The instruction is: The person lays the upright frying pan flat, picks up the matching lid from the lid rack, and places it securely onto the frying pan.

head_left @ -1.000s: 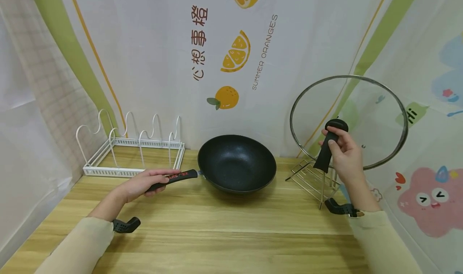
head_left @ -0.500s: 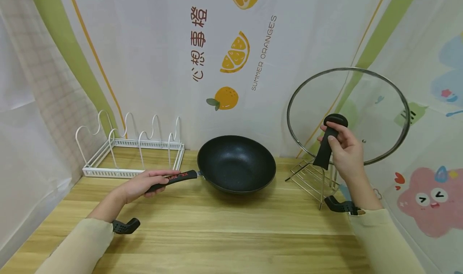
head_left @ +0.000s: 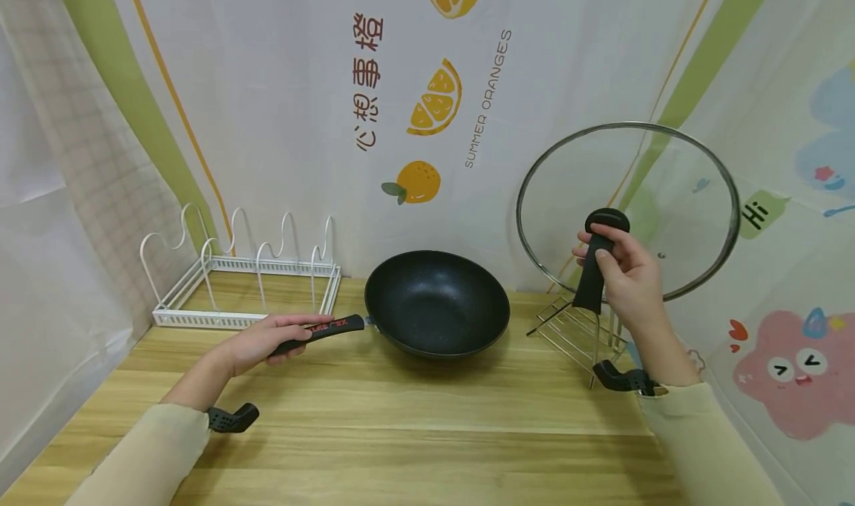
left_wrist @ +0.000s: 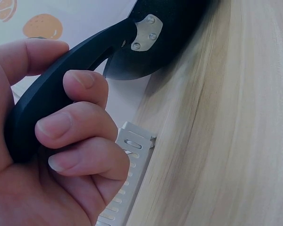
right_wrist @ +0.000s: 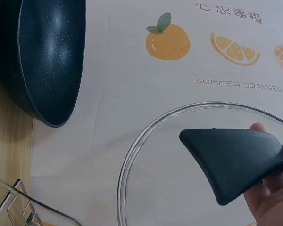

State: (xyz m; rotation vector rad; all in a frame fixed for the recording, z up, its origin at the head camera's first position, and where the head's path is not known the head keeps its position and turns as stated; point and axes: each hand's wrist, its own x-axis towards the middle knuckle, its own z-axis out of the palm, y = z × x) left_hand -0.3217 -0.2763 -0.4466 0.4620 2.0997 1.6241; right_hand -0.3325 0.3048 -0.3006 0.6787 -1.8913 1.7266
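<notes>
A black wok point(head_left: 437, 302) sits on the wooden table point(head_left: 414, 432), its handle point(head_left: 320, 332) pointing left. My left hand point(head_left: 267, 339) grips that handle; in the left wrist view the fingers point(left_wrist: 78, 127) curl round the handle point(left_wrist: 61, 103). My right hand point(head_left: 624, 280) holds a round glass lid point(head_left: 628, 209) upright in the air by its black handle point(head_left: 594, 265), above a metal wire stand point(head_left: 577, 335). In the right wrist view the lid point(right_wrist: 179, 160) and its black handle point(right_wrist: 236, 160) fill the lower right, with the wok point(right_wrist: 42, 61) at the upper left.
A white wire rack point(head_left: 243, 276) stands at the back left of the table. Printed cloth with oranges point(head_left: 434, 98) hangs behind and on both sides. Black wrist-camera mounts point(head_left: 230, 417) show near both sleeves.
My right hand has lifted the glass lid off the wire stand and carried it a little up and to the left. The left hand and wok have not moved.
</notes>
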